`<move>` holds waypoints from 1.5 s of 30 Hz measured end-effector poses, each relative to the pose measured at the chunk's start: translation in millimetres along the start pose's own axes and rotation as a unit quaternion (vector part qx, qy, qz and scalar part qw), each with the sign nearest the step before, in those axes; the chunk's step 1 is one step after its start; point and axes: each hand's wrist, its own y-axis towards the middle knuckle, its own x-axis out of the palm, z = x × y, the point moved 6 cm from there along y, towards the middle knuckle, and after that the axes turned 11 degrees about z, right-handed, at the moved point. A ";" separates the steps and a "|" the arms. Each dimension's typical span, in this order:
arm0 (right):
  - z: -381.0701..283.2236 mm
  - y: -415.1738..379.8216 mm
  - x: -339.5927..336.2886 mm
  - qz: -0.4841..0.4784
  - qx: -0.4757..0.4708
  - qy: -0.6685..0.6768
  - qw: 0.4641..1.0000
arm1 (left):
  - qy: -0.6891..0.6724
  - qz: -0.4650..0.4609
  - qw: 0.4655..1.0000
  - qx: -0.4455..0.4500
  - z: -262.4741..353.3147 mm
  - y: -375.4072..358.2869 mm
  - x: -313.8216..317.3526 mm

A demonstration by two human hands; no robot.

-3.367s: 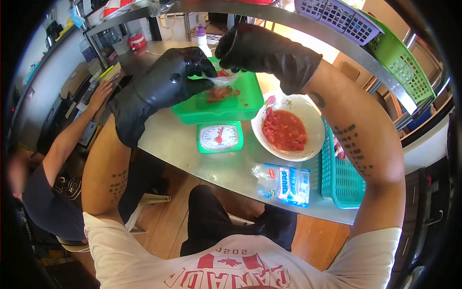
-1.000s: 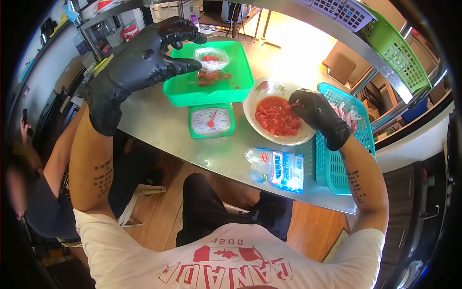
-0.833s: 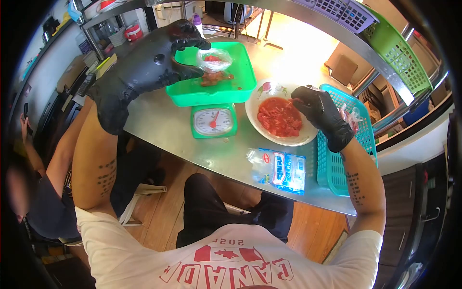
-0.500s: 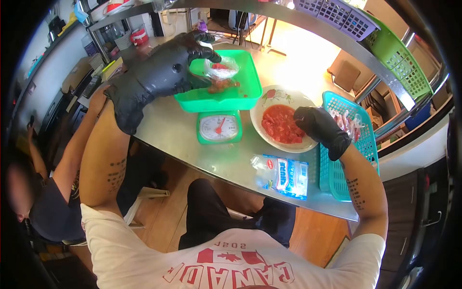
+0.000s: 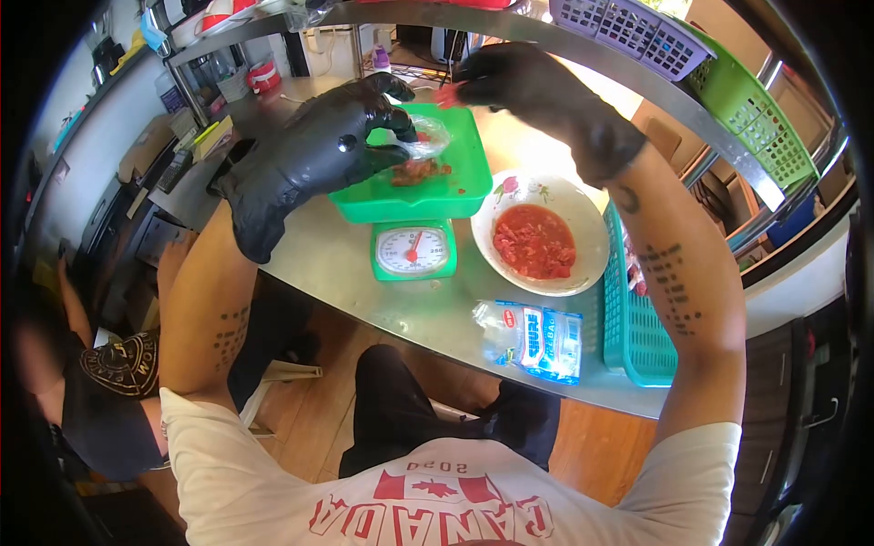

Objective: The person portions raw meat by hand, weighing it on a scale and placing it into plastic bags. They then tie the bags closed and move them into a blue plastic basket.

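Black gloves cover both hands. My left hand [image 5: 319, 141] grips a small clear plastic bag [image 5: 428, 138] with some red meat in it, above the green tray [image 5: 414, 211]. Raw meat [image 5: 419, 173] lies in that tray, which rests on a green dial scale [image 5: 414, 250]. My right hand [image 5: 542, 100], raised at the tray's far right corner, pinches a piece of red meat [image 5: 446, 96]. To the right of the scale, a white floral bowl [image 5: 590, 214] contains red marinated meat [image 5: 533, 244] in liquid.
A blue-and-white pack of ice bags [image 5: 537, 341] lies by the table's front edge. Beside it stands a teal basket [image 5: 642, 341] with filled bags. An overhead metal shelf [image 5: 510, 23] carries purple and green baskets [image 5: 751, 114]. At left sits another person [image 5: 109, 391].
My right hand has risen from the bowl and moved left toward the bag, carrying a piece of meat. My left hand stays over the tray, holding the bag.
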 end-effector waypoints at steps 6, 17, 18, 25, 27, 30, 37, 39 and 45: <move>-16.1 15.4 56.2 -0.140 -0.196 -0.107 0.965 | -0.062 -0.007 0.998 -0.031 4.0 1.4 -6.2; -27.8 0.3 60.8 -0.174 -0.302 0.023 0.937 | -0.024 0.052 0.998 -0.003 -6.2 -6.8 -11.3; -33.4 -6.1 58.3 -0.187 -0.285 -0.059 0.938 | -0.036 0.079 0.996 0.000 -7.4 -7.9 -14.6; -13.4 2.0 52.5 -0.186 -0.087 0.143 0.968 | 0.014 0.043 0.999 -0.012 -6.2 -7.1 -14.7; -11.9 1.0 45.9 -0.162 -0.077 0.089 0.980 | 0.015 0.036 0.999 -0.016 -0.6 -5.2 -18.9; -17.3 -0.3 28.4 -0.058 -0.142 -0.043 0.987 | -0.029 0.033 0.999 -0.031 0.5 -3.1 -18.7; 18.9 -27.5 -29.3 -0.068 -0.078 -0.115 0.988 | -0.043 0.014 0.997 -0.057 7.0 0.9 -30.1; 71.4 -48.7 -29.8 -0.106 -0.044 0.055 0.992 | -0.068 0.003 0.995 -0.079 3.9 1.0 -28.9; 107.3 -105.7 -11.5 -0.169 0.118 -0.209 0.956 | -0.039 0.010 0.995 -0.092 14.8 8.0 -35.4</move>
